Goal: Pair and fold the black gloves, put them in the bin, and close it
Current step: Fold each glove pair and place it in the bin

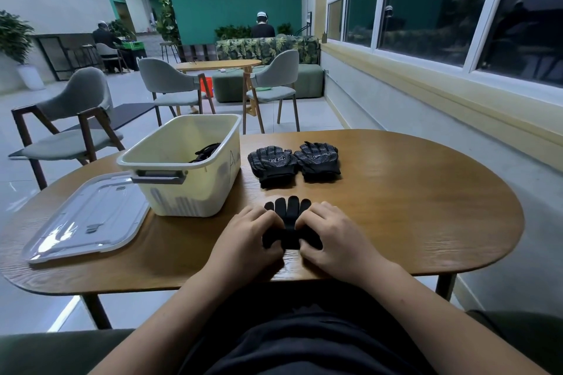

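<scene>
A plain black glove [289, 216] lies flat near the table's front edge, fingers pointing away from me. My left hand [246, 234] grips its left side and my right hand [332, 231] grips its right side, both pressing on the cuff end; whether a second glove lies under it is hidden. Two dotted black gloves [272, 164] [320, 160] lie side by side farther back. The cream bin [195, 192] stands open at the left with black gloves [207, 152] inside. Its clear lid [88, 219] lies flat on the table beside it.
The oval wooden table [411, 207] has bare surface to the right of the gloves. Grey chairs [76, 119] and another table stand beyond on the tiled floor. A window wall runs along the right. Two people sit far back.
</scene>
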`<state>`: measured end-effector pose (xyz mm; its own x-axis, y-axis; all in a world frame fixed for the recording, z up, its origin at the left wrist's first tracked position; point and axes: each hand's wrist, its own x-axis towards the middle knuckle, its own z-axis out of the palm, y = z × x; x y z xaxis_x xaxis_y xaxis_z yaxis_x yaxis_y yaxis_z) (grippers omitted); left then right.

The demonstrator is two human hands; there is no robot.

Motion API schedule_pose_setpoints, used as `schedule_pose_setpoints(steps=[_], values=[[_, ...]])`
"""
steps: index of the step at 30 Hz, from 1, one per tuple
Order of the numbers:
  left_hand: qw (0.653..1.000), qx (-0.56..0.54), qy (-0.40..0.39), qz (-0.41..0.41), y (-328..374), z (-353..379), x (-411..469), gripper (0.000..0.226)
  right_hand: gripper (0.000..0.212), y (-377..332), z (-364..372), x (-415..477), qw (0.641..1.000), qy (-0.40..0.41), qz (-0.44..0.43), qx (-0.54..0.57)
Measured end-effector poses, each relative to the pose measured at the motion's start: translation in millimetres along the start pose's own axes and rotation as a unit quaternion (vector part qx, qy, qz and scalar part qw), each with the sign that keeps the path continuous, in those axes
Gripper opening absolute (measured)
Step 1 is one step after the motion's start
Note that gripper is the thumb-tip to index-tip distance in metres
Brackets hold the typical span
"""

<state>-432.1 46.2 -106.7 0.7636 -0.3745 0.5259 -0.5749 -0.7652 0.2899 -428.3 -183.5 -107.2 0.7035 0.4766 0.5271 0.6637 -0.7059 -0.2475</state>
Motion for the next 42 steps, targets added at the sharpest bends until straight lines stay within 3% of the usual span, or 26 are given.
schedule_pose_setpoints(steps=[16,21,23,29,42], values=[[0.999,0.025,0.047,-0.005,-2.7,3.9,0.5,0.003,0.008,8.0,6.0,1.7,0.998,0.044,0.047,0.008],[0.999,0.008,0.041,0.02,0.3,-0.1,-0.8,0.012,0.014,4.5,1.3,-0.8,0.999,0.044,-0.009,0.012],[0.999,0.005,0.037,0.026,-0.2,0.2,-0.8,0.016,0.008,2.8,-0.2,-1.2,0.999,0.038,-0.012,0.011],[1.0,0.0,0.003,0.0,-4.5,1.5,-0.4,0.031,0.021,-0.4,-1.6,-1.1,1.0,0.002,0.009,-0.001],[0.999,0.018,0.022,-0.021,1.0,3.0,-0.5,0.009,0.015,2.8,3.2,-0.8,0.998,0.04,0.044,0.012]])
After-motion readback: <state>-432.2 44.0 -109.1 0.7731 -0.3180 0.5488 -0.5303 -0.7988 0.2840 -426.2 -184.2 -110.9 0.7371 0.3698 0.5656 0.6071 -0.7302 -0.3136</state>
